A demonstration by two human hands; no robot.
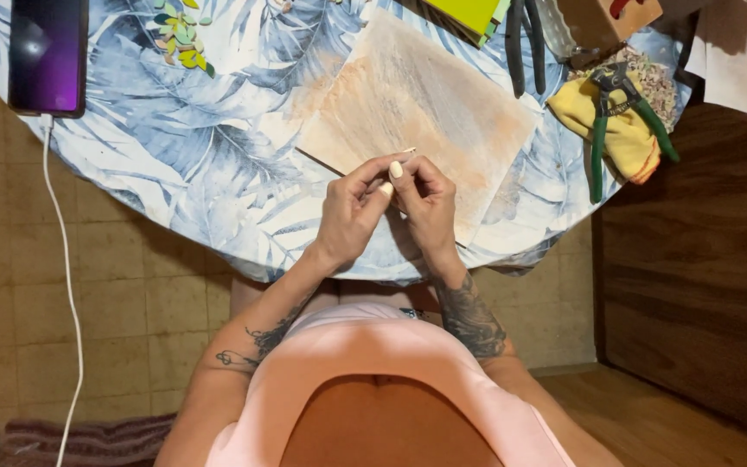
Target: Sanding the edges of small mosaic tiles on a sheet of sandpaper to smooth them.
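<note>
1. Left hand (349, 212) raised over the near edge of the table, fingers curled in, thumb and forefinger pinched onto a small pale piece (408, 154) at the fingertips.
2. Right hand (426, 206) pressed up against the left, fingers bent, pinching the same small piece from the other side; both hands closed on it, neither one released.
3. Small pale piece held in the air just above the near corner of a worn beige board (425, 99); too tiny to tell its shape or material.
4. Beige board lying flat on the leaf-print tablecloth (201, 147), bare of any pieces on its visible face, streaked with orange-brown.
5. Cluster of small green and yellow cut shapes (179, 35) resting well apart at the far left of the cloth, beside a dark phone (47, 54) with a white cable (67, 285) hanging down toward the floor.
6. Green-handled pliers (620, 117) lying on a yellow cloth (628, 138) to the right, untouched; a second dark-handled tool (525, 43) beyond the board, also untouched.
7. Judged from this layout: some small shapes already cut and set aside, one piece now being worked between the fingers, nothing yet placed on the board; most of the work seemingly left.
</note>
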